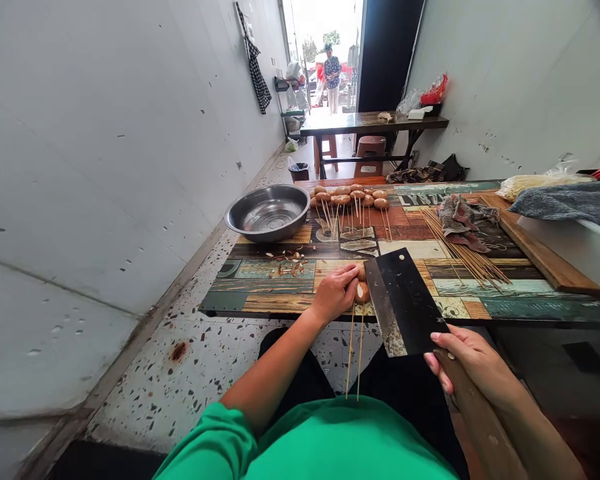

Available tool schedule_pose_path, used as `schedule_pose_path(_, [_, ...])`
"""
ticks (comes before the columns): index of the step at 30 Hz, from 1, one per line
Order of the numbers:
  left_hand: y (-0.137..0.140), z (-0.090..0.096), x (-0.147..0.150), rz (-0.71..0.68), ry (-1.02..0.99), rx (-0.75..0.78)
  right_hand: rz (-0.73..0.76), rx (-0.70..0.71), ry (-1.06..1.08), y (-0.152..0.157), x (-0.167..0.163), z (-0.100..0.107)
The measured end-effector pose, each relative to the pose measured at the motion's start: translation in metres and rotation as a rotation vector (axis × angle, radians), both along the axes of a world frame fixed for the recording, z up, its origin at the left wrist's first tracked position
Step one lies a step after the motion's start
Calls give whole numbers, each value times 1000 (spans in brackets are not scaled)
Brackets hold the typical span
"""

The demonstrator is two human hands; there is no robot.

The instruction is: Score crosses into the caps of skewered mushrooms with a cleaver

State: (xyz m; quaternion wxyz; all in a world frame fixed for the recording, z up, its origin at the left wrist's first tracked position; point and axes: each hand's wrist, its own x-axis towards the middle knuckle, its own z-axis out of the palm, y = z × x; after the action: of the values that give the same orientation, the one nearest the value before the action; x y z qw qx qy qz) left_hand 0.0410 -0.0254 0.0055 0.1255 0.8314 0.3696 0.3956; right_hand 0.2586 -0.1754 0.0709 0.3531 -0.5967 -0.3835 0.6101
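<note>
My left hand (334,293) is closed around brown, rounded food pieces (363,293) at the table's near edge. Whitish inside shows on the nearer piece, and its exact kind I cannot tell. Two thin wooden skewers (355,353) run from it down toward my lap. In my right hand (467,360) is a large cleaver (405,300), gripped by its long wooden handle. The blade is tilted, its pale edge strip facing left, close beside the food; whether it touches I cannot tell. Brown and white trimmings (291,263) lie left of the pieces.
A wide metal basin (270,212) stands at the table's left. Several skewered brown pieces (350,197) sit at the back. Loose skewers (463,253) lie right under a crumpled cloth (460,223), beside a wooden board (535,250). Beyond are another table (350,121) and a person (332,72) by the doorway.
</note>
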Motion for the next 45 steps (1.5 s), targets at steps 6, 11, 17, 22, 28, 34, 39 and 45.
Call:
schedule_pose_path(6, [0,-1,0,-10,-16,18,-5,3,-29,1,0,-3])
schedule_pose_path(11, [1,-2,0,-16,-12,10,-2,2,-20,3,-3,2])
schedule_pose_path(17, [1,-2,0,-13,-9,19,-8,-8,-11,6,-5,6])
schedule_pose_path(22, [1,-3,0,-7,-18,12,-14,-12,-18,4,-5,0])
schedule_pose_path(28, [1,-2,-1,-18,-43,12,-34,-19,-30,-1,-9,6])
schedule_pose_path(34, [1,-1,0,-8,-31,6,-13,-25,-31,6,-10,6])
schedule_pose_path(39, [1,0,0,2,-21,-8,5,-56,-26,27,-9,13])
schedule_pose_path(45, [1,0,-1,-13,-22,-44,65,-9,-82,30,2,21])
